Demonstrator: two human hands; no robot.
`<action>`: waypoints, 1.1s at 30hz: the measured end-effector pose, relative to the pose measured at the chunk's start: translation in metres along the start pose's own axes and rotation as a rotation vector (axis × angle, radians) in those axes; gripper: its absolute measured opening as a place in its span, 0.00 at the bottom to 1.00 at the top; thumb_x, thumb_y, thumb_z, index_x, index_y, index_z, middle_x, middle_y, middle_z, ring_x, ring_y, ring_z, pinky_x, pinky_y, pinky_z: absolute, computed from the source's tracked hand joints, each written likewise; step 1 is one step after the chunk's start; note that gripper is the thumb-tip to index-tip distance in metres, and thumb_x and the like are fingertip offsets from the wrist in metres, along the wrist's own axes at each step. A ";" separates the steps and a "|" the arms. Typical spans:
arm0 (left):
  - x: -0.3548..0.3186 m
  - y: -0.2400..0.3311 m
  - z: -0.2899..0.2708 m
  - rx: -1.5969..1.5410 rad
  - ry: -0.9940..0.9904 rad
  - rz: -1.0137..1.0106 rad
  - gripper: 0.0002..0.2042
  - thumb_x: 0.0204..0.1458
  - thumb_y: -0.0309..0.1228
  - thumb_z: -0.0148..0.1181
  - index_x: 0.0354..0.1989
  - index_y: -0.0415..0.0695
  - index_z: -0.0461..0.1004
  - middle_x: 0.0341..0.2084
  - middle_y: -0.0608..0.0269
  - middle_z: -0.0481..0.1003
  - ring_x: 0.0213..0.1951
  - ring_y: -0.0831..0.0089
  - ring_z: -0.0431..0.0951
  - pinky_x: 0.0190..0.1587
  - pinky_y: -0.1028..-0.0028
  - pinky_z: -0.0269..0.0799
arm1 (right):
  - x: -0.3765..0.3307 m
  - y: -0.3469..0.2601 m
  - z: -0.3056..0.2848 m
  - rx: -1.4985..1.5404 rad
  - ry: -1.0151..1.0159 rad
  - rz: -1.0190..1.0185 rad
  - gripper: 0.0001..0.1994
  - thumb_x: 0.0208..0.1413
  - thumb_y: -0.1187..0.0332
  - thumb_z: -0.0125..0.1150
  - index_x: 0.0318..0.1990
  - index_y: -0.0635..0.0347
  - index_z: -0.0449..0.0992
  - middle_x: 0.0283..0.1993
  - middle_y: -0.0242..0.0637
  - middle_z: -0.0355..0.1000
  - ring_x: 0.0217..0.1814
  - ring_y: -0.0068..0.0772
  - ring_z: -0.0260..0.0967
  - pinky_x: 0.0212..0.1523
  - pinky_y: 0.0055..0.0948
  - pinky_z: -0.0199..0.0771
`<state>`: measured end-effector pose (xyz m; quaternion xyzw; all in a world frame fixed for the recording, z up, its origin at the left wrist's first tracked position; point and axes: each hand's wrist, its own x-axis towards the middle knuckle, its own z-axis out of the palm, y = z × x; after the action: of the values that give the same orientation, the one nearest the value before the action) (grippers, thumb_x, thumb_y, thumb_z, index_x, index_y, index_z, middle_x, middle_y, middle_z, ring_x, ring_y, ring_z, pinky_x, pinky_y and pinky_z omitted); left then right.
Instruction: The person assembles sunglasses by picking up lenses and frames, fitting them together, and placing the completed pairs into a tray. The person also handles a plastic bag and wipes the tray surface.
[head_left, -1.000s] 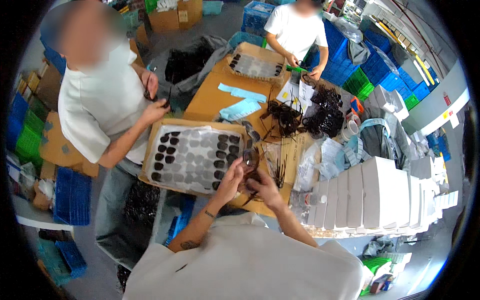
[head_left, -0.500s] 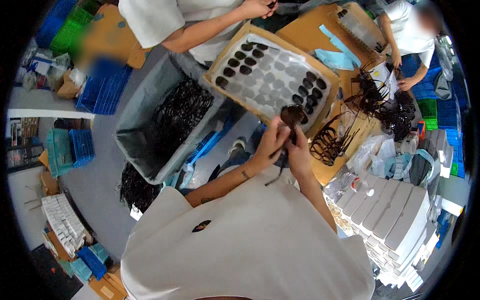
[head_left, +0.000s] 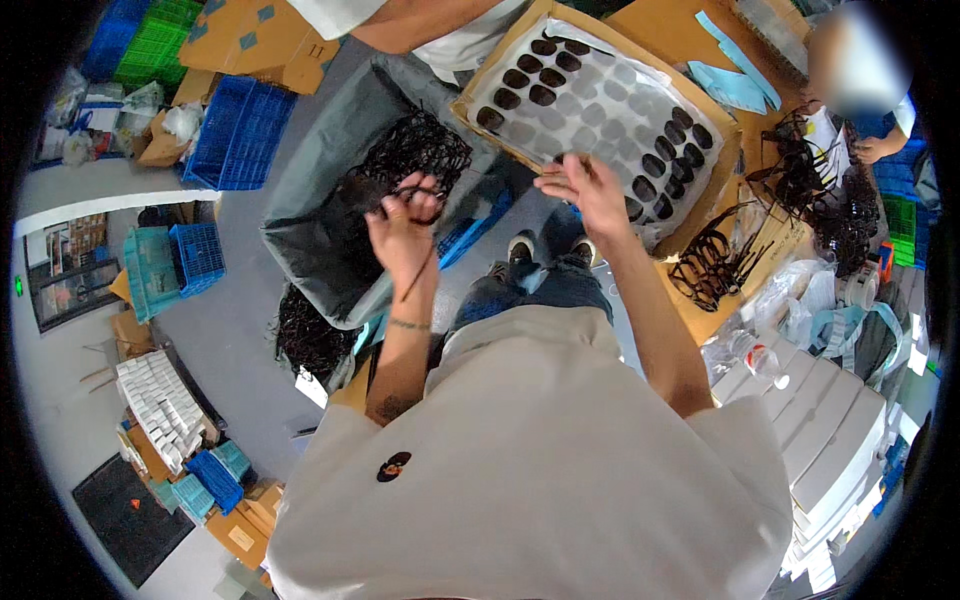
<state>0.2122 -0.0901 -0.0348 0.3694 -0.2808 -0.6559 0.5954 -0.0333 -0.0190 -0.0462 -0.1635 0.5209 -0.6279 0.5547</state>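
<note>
Holding a black glasses frame (head_left: 418, 198) in the left hand (head_left: 400, 238), fingers shut tight around it, just left of the middle of the frame. Held up over the gray bin (head_left: 300, 225) at the upper left, with one thin arm of it hanging down past the wrist. Lots more black frames (head_left: 425, 145) piled in that bin already.

Keeping the right hand (head_left: 592, 190) open, fingers spread, holding nothing, at the near edge of the lens tray (head_left: 690, 95) in the upper middle.

Looks like about halfway: dark lenses (head_left: 522, 78) sitting along the left and right ends of the tray, many cups in the middle bare.

More to do, by the look of it: a heap of black frames (head_left: 715, 265) waiting on the brown table at the right. White boxes (head_left: 830, 420) stacked at the lower right.
</note>
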 end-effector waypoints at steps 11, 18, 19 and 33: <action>-0.035 0.019 -0.086 0.097 0.216 -0.062 0.15 0.66 0.36 0.50 0.51 0.36 0.63 0.53 0.43 0.72 0.52 0.55 0.76 0.50 0.63 0.75 | 0.181 0.060 0.003 -1.066 0.431 -0.153 0.17 0.52 0.61 0.68 0.44 0.63 0.77 0.45 0.50 0.77 0.51 0.53 0.74 0.52 0.44 0.72; -0.042 0.005 -0.050 0.106 0.155 -0.196 0.11 0.67 0.33 0.47 0.53 0.44 0.64 0.45 0.46 0.76 0.45 0.59 0.81 0.42 0.67 0.79 | 0.179 0.060 0.012 -1.336 0.375 -0.161 0.23 0.51 0.58 0.68 0.49 0.65 0.72 0.41 0.52 0.78 0.47 0.51 0.77 0.48 0.44 0.75; -0.040 0.005 -0.045 0.116 0.142 -0.215 0.11 0.67 0.33 0.47 0.54 0.44 0.63 0.45 0.46 0.76 0.45 0.59 0.81 0.42 0.67 0.78 | 0.175 0.059 0.014 -1.357 0.354 -0.154 0.25 0.51 0.58 0.68 0.50 0.66 0.69 0.41 0.53 0.78 0.47 0.52 0.76 0.48 0.45 0.75; -0.036 0.025 0.067 1.330 -0.735 0.179 0.09 0.55 0.27 0.62 0.42 0.36 0.78 0.32 0.54 0.79 0.31 0.65 0.79 0.33 0.71 0.74 | -0.048 -0.067 0.000 -0.912 -0.071 -0.789 0.20 0.53 0.70 0.64 0.53 0.63 0.71 0.39 0.44 0.76 0.39 0.53 0.75 0.44 0.44 0.74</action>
<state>0.1723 -0.0626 0.0289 0.3838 -0.8254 -0.3790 0.1669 -0.0530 0.0122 0.0279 -0.5867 0.6186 -0.4939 0.1709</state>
